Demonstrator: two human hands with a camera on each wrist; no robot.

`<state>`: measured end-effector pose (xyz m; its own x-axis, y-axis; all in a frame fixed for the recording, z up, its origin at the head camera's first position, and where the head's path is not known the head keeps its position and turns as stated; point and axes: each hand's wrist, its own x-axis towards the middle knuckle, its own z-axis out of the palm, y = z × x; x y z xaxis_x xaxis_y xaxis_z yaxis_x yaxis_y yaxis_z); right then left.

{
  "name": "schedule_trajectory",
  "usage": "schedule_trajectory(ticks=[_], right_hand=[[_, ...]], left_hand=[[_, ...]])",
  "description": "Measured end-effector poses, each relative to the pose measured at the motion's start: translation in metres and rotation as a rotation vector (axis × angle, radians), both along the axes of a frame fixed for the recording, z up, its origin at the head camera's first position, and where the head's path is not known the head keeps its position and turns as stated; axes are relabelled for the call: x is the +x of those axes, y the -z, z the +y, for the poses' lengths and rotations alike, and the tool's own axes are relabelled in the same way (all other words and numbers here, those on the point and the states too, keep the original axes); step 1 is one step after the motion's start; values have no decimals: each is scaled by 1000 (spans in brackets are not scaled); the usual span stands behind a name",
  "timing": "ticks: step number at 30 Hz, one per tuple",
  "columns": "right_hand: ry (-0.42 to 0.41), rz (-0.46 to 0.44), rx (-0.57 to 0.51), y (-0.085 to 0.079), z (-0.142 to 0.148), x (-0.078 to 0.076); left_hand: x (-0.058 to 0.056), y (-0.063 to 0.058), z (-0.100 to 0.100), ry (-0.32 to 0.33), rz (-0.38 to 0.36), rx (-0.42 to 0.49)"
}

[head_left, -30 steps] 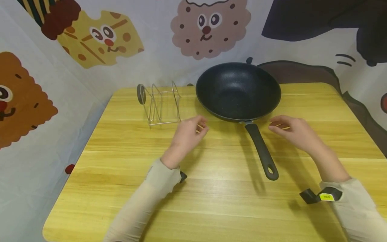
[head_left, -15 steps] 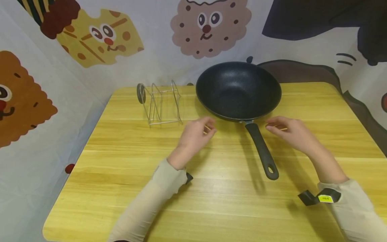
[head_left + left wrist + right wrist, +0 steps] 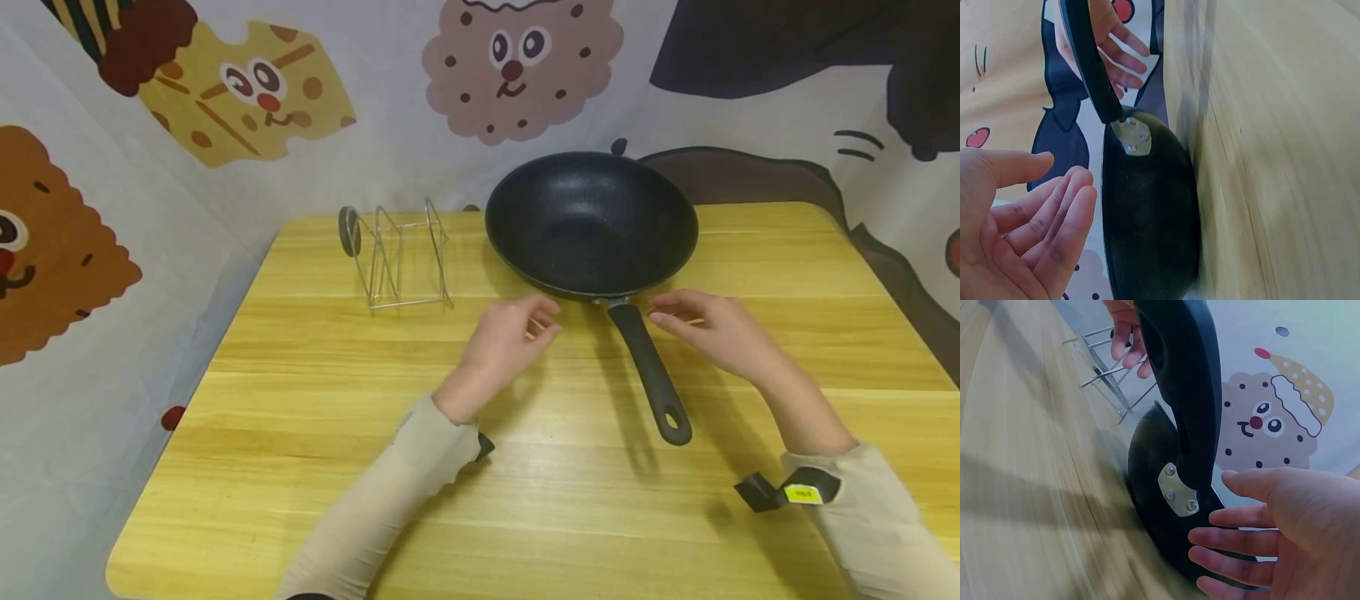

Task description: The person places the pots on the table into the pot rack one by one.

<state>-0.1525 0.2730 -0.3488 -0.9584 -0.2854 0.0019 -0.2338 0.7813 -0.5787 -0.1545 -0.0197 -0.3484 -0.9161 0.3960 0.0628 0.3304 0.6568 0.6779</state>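
A black wok [image 3: 592, 225] stands at the back of the wooden table, its dark handle [image 3: 651, 375] pointing toward the front right. My left hand [image 3: 512, 337] hovers left of the handle, below the wok's front rim, fingers loosely bent and holding nothing. On the other side, close to where the handle joins the pan, my right hand [image 3: 708, 325] has its thumb apart from its fingers. Both wrist views show the riveted metal bracket [image 3: 1137, 137] under the handle. In the right wrist view the fingers [image 3: 1241, 540] overlap the wok's underside.
A thin wire rack [image 3: 405, 267] with a dark round disc [image 3: 350, 232] at its left side stands left of the wok. Behind the table [image 3: 300, 467] hangs a white cloth [image 3: 390, 100] printed with cartoon food. Black wrist straps [image 3: 810, 486] sit over the beige sleeves.
My left hand has moved right, away from the wire rack and nearer the wok handle. My right hand has shifted slightly left toward the handle. The wok and rack stay put.
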Motion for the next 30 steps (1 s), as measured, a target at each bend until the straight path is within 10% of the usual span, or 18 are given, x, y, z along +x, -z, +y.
schedule_trajectory(ticks=[30], right_hand=[[-17, -82, -96, 0, -16, 3]], left_hand=[[18, 18, 36, 110, -229, 279]])
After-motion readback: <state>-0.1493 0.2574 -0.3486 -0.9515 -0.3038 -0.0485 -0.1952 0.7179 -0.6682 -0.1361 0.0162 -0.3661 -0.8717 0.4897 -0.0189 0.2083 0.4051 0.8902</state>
